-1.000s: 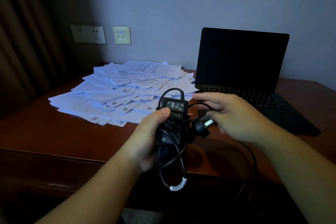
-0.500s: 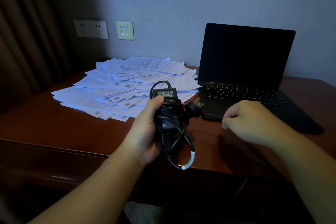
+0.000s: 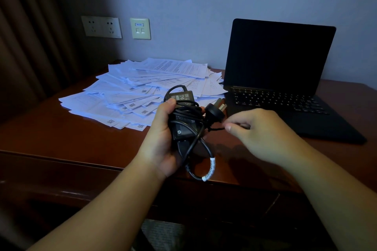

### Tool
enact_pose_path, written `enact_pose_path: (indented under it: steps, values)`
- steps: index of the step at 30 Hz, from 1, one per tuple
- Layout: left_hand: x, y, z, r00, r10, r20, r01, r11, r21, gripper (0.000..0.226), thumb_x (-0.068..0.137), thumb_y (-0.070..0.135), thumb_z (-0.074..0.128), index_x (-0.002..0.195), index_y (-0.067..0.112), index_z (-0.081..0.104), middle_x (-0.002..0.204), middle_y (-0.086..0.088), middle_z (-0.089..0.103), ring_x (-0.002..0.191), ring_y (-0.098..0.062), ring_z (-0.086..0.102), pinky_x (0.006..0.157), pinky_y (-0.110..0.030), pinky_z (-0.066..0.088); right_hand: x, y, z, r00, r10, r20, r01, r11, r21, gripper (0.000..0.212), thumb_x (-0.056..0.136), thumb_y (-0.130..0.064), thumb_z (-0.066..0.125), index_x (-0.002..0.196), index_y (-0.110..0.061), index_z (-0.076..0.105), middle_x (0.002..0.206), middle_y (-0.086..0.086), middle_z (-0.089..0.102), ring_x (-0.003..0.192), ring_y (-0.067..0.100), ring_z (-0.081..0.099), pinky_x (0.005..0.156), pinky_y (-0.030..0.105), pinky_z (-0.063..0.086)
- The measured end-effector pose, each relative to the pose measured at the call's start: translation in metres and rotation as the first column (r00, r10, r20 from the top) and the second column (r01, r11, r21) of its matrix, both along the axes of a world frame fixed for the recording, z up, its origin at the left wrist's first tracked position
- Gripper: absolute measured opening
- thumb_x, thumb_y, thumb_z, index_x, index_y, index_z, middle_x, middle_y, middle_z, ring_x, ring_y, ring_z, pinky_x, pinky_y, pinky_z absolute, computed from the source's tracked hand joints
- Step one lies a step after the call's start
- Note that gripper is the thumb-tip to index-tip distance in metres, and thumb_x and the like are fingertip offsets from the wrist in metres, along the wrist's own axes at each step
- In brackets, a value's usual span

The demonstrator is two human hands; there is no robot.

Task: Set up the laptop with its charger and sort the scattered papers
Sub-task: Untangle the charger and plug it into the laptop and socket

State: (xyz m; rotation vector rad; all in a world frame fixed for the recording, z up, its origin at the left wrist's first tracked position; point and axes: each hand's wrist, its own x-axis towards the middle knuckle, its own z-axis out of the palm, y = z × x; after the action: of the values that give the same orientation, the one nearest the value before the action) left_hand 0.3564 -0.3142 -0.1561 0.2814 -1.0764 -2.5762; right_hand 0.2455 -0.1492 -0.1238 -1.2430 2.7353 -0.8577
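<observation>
Unwinding the charger before plugging in

Left hand (image 3: 163, 140) is wrapped round the charger (image 3: 184, 128) brick w/ the cable still coiled on it, held up over the desk (image 3: 61, 128) front edge, prob so the loops hang free. Right hand (image 3: 259, 134) pinches a thin bit of cord betw thumb and forefinger just beside the plug (image 3: 214, 113), other fingers curled in; looks like it's teasing the wrap loose. Laptop (image 3: 281, 79) sits open, screen dark, on the right. Papers (image 3: 146, 91) lie fanned out on the left below the wall sockets (image 3: 101, 27), not sorted yet imo.
</observation>
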Motion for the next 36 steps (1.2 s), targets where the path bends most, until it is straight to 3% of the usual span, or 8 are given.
enact_pose_path:
  steps: [4,9,14,19,24,27,30,36]
  values:
    - [0.0,0.002,0.002,0.999,0.026,0.048,-0.026,1.0,-0.004,0.043,0.071,0.048,0.058,0.072,0.012,0.082,0.085,-0.009,0.077,0.07,-0.018,0.073,0.074,-0.033,0.056,0.004,0.009,0.002,1.0,-0.026,0.012,0.025,0.993,0.115,0.03,0.087,-0.063,0.059,0.086,-0.038,0.075,0.085,-0.019,0.069,0.089,0.001,0.062,0.08,0.034,0.053]
    - [0.001,0.008,0.006,0.989,0.051,0.138,-0.047,0.998,-0.036,0.07,0.067,0.048,0.062,0.119,0.002,0.07,0.101,-0.017,0.074,0.086,-0.028,0.071,0.077,-0.036,0.061,0.017,0.006,0.006,0.988,0.095,-0.121,-0.054,0.951,0.303,0.031,0.083,-0.064,0.065,0.087,-0.034,0.067,0.083,-0.015,0.065,0.082,0.003,0.06,0.075,0.034,0.054]
    - [0.002,0.008,0.003,0.987,0.059,0.147,-0.052,0.997,-0.051,0.083,0.072,0.048,0.061,0.135,-0.006,0.059,0.123,-0.028,0.065,0.109,-0.037,0.062,0.099,-0.046,0.052,0.021,0.0,-0.001,0.979,0.202,0.001,-0.201,0.973,0.117,0.02,0.09,-0.03,0.072,0.077,-0.032,0.058,0.077,-0.013,0.067,0.073,0.001,0.061,0.07,0.028,0.053]
    - [-0.002,0.003,-0.003,0.993,0.051,0.108,-0.043,0.996,-0.072,0.057,0.069,0.047,0.062,0.105,0.004,0.072,0.092,-0.012,0.076,0.075,-0.022,0.072,0.07,-0.033,0.061,0.02,0.004,-0.009,0.99,0.13,0.048,-0.13,0.991,0.01,0.016,0.096,-0.025,0.061,0.081,-0.028,0.058,0.07,-0.007,0.06,0.061,0.005,0.051,0.054,0.02,0.036]
    - [-0.003,0.002,-0.005,0.993,0.052,0.108,-0.043,0.995,-0.085,0.066,0.066,0.049,0.063,0.115,0.005,0.069,0.095,-0.013,0.073,0.077,-0.022,0.07,0.07,-0.032,0.059,0.022,0.01,-0.006,0.99,0.112,0.082,-0.092,0.971,-0.219,0.021,0.096,-0.032,0.057,0.077,-0.026,0.063,0.07,-0.001,0.062,0.067,0.013,0.055,0.064,0.032,0.042]
    - [-0.002,0.004,-0.004,0.99,0.051,0.135,-0.038,0.994,-0.1,0.069,0.068,0.047,0.071,0.121,0.002,0.067,0.101,-0.019,0.073,0.081,-0.025,0.071,0.07,-0.033,0.06,0.018,0.014,0.001,0.986,0.109,0.126,-0.084,0.979,-0.186,0.021,0.092,-0.04,0.06,0.076,-0.028,0.066,0.071,0.0,0.065,0.07,0.017,0.06,0.07,0.04,0.049]
    - [-0.002,0.005,-0.004,0.986,0.073,0.153,-0.047,0.984,-0.171,0.083,0.071,0.047,0.078,0.134,-0.004,0.059,0.126,-0.029,0.067,0.109,-0.039,0.069,0.09,-0.045,0.059,0.022,0.014,0.007,0.971,0.141,0.193,-0.13,0.989,-0.066,0.013,0.088,-0.042,0.066,0.081,-0.031,0.067,0.072,-0.003,0.07,0.071,0.018,0.066,0.076,0.046,0.054]
    - [0.0,0.006,-0.005,0.992,0.043,0.118,-0.014,0.973,-0.232,0.092,0.066,0.054,0.077,0.133,-0.006,0.058,0.131,-0.037,0.06,0.118,-0.051,0.062,0.107,-0.061,0.046,0.036,0.004,0.018,0.752,0.266,0.603,-0.092,0.948,-0.304,0.015,0.097,-0.016,0.062,0.101,-0.003,0.069,0.094,0.031,0.069,0.077,0.029,0.063,0.078,0.046,0.049]
